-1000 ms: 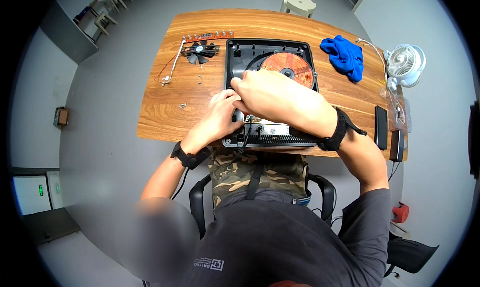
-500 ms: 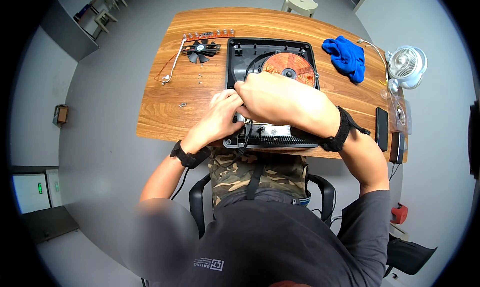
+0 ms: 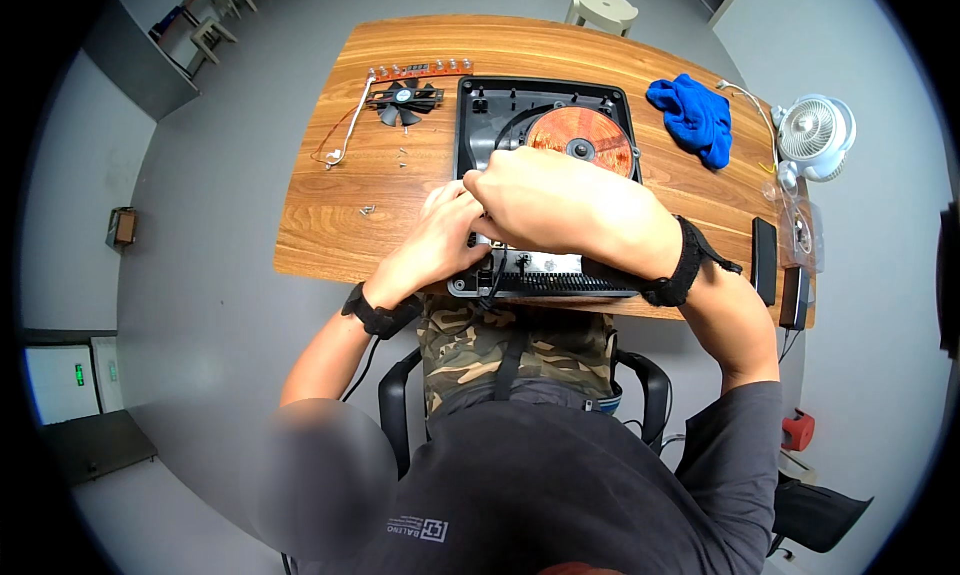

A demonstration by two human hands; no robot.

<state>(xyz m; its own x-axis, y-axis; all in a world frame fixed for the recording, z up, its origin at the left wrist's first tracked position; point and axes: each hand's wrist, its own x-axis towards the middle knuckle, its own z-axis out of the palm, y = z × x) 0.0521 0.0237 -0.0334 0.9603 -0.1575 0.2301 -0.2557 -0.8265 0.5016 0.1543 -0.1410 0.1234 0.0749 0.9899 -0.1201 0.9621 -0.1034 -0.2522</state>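
In front of me lies the opened black housing [image 3: 468, 125] of an induction cooker, with a round copper coil [image 3: 560, 133] in its far right part. Over its left side my two hands meet. My left hand [image 3: 447, 233] reaches across the left wall, its fingers bent down into the housing and partly covered. My right hand [image 3: 520, 195] is closed just above and beside it, its fingertips turned away and hidden. What either hand grips cannot be made out. A black cord [image 3: 499, 268] runs out over the near edge, close to the left fingers.
Left on the table are a black fan [image 3: 404, 97], an orange circuit strip [image 3: 430, 72] with a white cable, and loose screws [image 3: 367, 210]. To the right lie a blue cloth [image 3: 690, 120], a small white fan [image 3: 807, 130] and a black case [image 3: 763, 260].
Both hands stay at the housing's left side, nearly still. The right hand has shifted very slightly left against the housing.
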